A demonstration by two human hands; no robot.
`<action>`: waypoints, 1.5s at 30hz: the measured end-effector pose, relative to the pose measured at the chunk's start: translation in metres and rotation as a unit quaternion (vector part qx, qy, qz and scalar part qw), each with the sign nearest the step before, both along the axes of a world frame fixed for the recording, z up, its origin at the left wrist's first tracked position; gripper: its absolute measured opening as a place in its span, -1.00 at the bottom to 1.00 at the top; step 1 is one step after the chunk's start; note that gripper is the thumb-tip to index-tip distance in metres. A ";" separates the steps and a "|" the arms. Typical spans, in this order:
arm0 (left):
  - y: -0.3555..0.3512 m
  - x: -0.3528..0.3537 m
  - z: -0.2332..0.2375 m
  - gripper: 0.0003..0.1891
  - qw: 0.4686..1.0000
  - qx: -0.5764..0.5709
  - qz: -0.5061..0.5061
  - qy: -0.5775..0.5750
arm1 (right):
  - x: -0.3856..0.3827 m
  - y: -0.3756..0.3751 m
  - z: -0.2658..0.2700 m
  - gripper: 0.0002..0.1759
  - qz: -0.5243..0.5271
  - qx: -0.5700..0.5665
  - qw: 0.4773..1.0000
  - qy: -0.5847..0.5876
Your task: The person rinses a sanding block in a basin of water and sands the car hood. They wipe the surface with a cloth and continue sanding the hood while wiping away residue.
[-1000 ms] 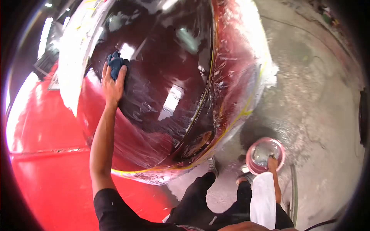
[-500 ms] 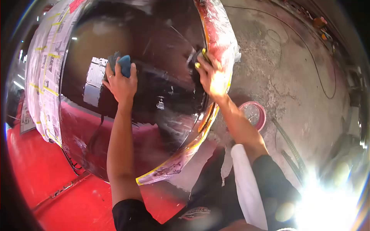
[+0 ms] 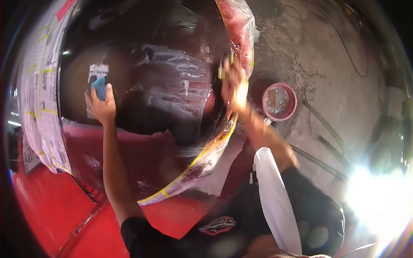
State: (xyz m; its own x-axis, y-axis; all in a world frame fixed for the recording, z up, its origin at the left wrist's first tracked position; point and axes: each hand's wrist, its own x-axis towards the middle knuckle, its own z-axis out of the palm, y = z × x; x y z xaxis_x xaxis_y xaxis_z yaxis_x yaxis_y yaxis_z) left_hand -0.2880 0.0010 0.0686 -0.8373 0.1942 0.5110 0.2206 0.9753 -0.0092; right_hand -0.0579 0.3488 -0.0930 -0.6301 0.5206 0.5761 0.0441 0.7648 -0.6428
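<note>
Our left hand point(image 3: 102, 108) grips blue pad point(image 3: 100, 88), long axis pointing away from us; right hand point(image 3: 233, 84) blurred, can't tell grip.

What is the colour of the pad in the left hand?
The pad is blue; the head view shows it.

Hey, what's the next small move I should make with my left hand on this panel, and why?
I'd probably slide your left hand and its blue pad rightward over the pale streaks. They lie on the dark panel between that hand and your right hand, and the pad is within your left fingers there. What the right hand holds is too blurred to tell.
</note>
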 end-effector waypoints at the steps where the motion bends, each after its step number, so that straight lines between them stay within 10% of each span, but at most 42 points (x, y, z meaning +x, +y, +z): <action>1: 0.012 0.006 0.005 -0.26 1.000 -0.001 0.021 -0.013 | -0.039 0.037 0.003 -0.49 0.033 0.021 0.999 -0.021; 7: 0.026 0.011 0.012 -0.22 0.998 0.026 0.024 -0.043 | 0.012 -0.037 -0.003 -0.50 -0.034 -0.040 0.990 0.133; 10: 0.024 0.014 0.016 -0.25 0.998 0.031 0.015 -0.057 | 0.087 -0.093 0.017 -0.51 0.011 -0.166 0.986 -0.018; 12: 0.016 0.008 0.005 -0.30 1.000 0.010 0.006 -0.014 | 0.023 -0.049 -0.002 -0.67 -0.035 -0.083 0.989 0.116; 13: 0.007 0.003 0.000 -0.28 1.000 -0.005 0.015 -0.008 | -0.012 -0.012 0.031 -0.66 -0.027 -0.098 0.988 -0.117; 14: 0.003 0.008 -0.002 -0.28 1.000 -0.011 0.013 -0.014 | -0.052 0.024 0.034 -0.67 -0.002 -0.180 0.977 -0.111; 16: 0.009 0.004 0.005 -0.27 1.000 0.000 0.008 -0.021 | -0.091 0.047 0.023 -0.67 -0.045 -0.112 0.992 0.035; 22: 0.012 0.007 0.008 -0.28 1.000 0.011 -0.011 -0.021 | 0.062 -0.081 0.032 -0.66 -0.039 -0.190 0.980 -0.049; 26: 0.007 0.003 0.003 -0.31 0.999 0.004 0.028 -0.025 | -0.068 0.024 0.033 -0.66 -0.079 -0.146 0.986 -0.016; 32: 0.010 0.009 0.010 -0.33 0.999 0.011 0.008 -0.040 | 0.053 -0.068 0.037 -0.71 -0.038 -0.180 0.983 -0.012; 36: 0.007 0.004 0.005 -0.36 0.999 0.032 0.003 -0.036 | -0.064 0.030 0.041 -0.79 -0.061 -0.164 0.984 -0.022; 42: 0.013 0.007 0.009 -0.33 0.999 0.013 -0.004 -0.037 | 0.053 -0.061 0.040 -0.63 -0.020 -0.167 0.985 -0.041; 45: 0.010 0.004 0.006 -0.33 0.999 0.003 0.023 -0.029 | -0.025 0.000 0.045 -0.71 -0.003 -0.181 0.980 -0.081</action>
